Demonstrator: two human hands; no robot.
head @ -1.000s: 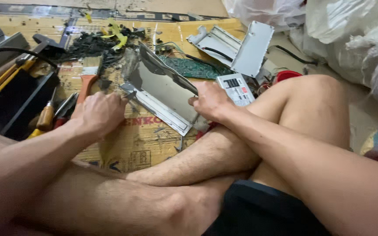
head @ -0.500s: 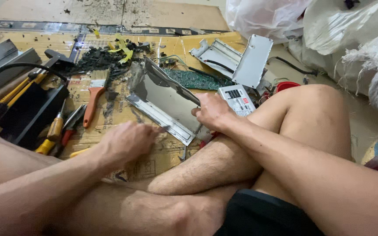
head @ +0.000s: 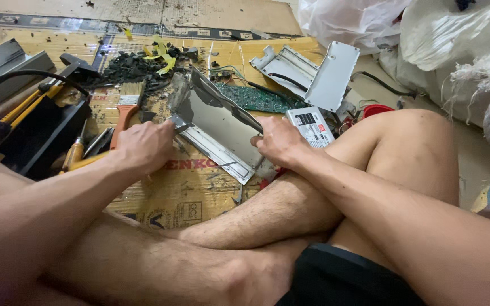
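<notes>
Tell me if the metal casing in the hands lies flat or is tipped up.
Tipped up. The casing stands on its lower edge on the cardboard, with the left hand and right hand gripping its ends.

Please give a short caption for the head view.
Both hands, left hand and right hand, grip a grey metal housing over cardboard.

The left hand [head: 143, 146] has come back up to the metal panel's [head: 222, 127] left edge.

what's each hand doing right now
Left hand: closed on the left edge of the metal casing panel.
Right hand: closed on the panel's right edge.
</notes>
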